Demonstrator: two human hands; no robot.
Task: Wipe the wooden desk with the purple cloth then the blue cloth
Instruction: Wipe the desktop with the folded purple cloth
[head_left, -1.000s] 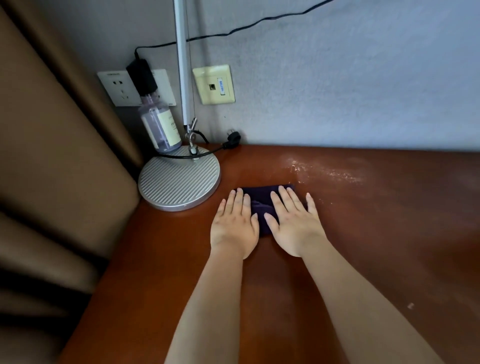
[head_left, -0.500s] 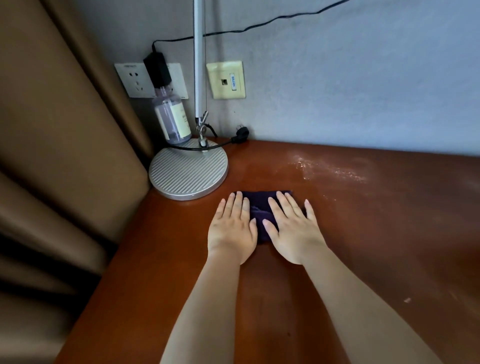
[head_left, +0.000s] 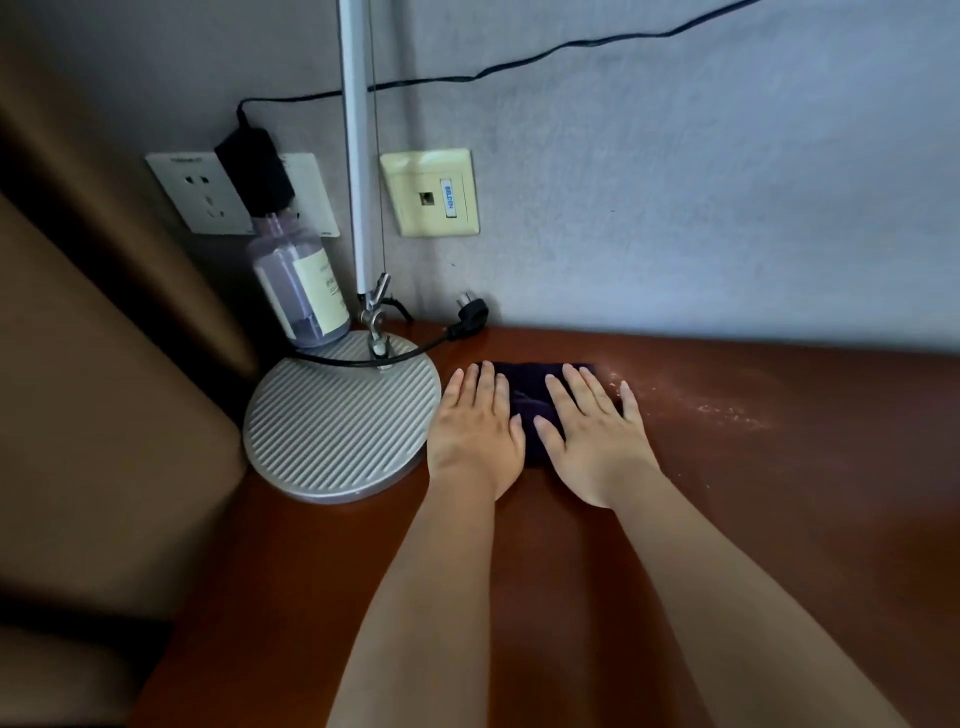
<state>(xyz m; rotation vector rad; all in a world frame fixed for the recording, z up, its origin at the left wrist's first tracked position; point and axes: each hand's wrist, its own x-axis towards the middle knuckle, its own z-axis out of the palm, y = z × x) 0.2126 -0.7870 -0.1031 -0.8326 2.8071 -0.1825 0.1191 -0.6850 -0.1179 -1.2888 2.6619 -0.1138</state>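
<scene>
Both hands lay flat on the purple cloth (head_left: 527, 392), which sat on the tabletop (head_left: 779, 493) just beside the lamp base (head_left: 340, 415), on its wall-side right. The left hand (head_left: 475, 431) and right hand (head_left: 592, 436) had their fingers (head_left: 576, 389) straight and spread, pressing down and gripping nothing. A pale dusty streak (head_left: 727, 410) lay beyond the cloth, away from the lamp base. The likely risk: a leftward stroke could knock the lamp base or snag its black cable (head_left: 410, 353), jolting the bottle (head_left: 306, 291) behind it. No blue cloth was in view.
</scene>
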